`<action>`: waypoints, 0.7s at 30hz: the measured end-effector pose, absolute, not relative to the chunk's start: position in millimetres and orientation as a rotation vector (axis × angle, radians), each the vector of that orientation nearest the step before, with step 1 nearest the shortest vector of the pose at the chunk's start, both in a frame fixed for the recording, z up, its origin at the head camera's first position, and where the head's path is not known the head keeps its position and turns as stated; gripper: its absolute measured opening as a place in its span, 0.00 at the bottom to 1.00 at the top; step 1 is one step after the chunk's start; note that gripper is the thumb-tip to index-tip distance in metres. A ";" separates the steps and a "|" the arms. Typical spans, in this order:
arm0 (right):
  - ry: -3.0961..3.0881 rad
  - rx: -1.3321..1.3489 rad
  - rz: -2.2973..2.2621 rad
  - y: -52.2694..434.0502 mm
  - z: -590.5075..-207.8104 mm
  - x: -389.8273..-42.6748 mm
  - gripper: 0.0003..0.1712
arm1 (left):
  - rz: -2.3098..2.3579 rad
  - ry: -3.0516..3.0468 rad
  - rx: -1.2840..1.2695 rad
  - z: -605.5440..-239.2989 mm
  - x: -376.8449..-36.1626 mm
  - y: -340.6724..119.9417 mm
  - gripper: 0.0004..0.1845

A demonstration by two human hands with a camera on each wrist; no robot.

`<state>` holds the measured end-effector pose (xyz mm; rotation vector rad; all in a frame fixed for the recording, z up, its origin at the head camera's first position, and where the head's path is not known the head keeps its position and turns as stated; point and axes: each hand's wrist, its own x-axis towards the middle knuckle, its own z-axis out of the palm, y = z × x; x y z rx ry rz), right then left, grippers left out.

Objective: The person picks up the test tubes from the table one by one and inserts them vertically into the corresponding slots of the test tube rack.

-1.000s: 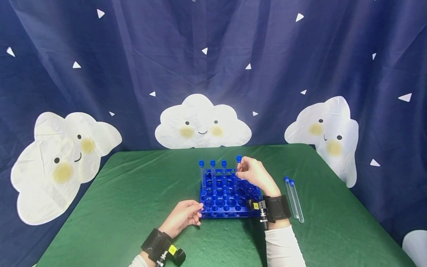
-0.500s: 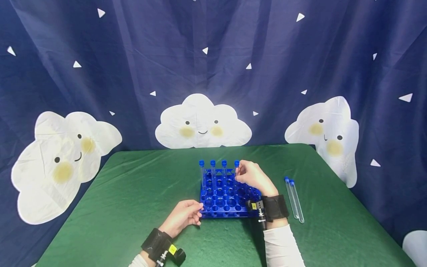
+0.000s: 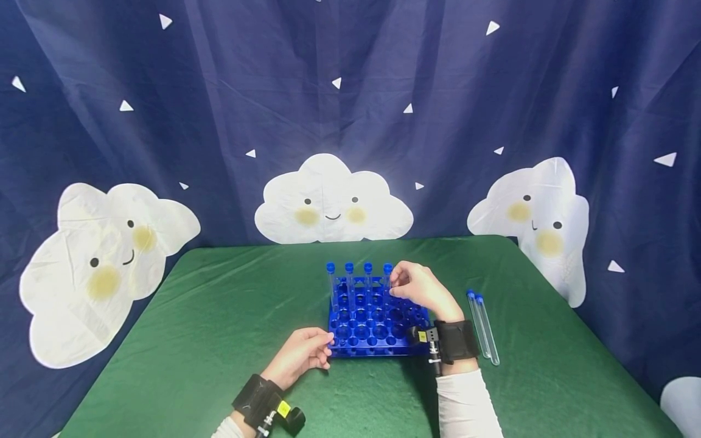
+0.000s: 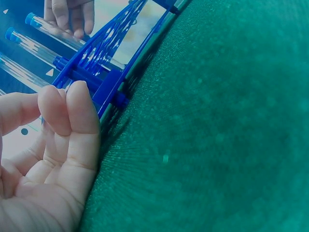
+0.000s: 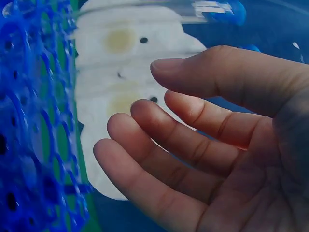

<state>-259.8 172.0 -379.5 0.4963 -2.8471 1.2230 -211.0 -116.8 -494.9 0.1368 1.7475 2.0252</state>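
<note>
A blue test tube rack (image 3: 378, 351) stands on the table, and several blue-capped clear test tubes rise upright from its far row. My left hand (image 3: 300, 358) pinches the rack's near left corner between thumb and fingers; in the left wrist view the fingertips meet at the rack (image 4: 110, 87). My right hand (image 3: 424, 291) hovers over the rack's right part, beside the rightmost standing tube (image 3: 387, 277). Thumb and fingers of that hand (image 5: 193, 140) are apart and loosely bent in the right wrist view, with nothing between them. A capped tube (image 5: 234, 12) passes above the thumb there.
Two more capped test tubes (image 3: 484, 328) lie side by side on the green tablecloth (image 3: 553, 365), right of my right wrist. Behind the table hangs a dark blue curtain (image 3: 219, 121) with printed clouds.
My right hand lowered the rightmost tube into the rack's far row, level with the others, then let go and shifted slightly right. The left hand stayed at the corner.
</note>
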 end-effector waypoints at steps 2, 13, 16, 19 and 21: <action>-2.837 0.470 1.217 180.6 -378.3 -259.8 0.10 | 2.027 1.743 0.139 -494.8 -211.0 -116.7 0.07; -2.742 0.088 1.270 242.9 -382.2 -254.8 0.19 | 2.026 1.754 0.145 -494.5 -210.5 -117.0 0.08; -2.728 -0.065 1.257 257.6 -386.6 -251.9 0.21 | 2.024 1.761 0.147 -494.4 -210.1 -117.0 0.09; -2.715 -0.235 1.184 269.7 -393.4 -250.1 0.22 | 2.024 1.768 0.150 -494.0 -209.9 -116.9 0.10; -2.697 -0.349 1.143 275.1 -399.5 -249.3 0.22 | 2.024 1.770 0.150 -493.8 -210.0 -116.9 0.10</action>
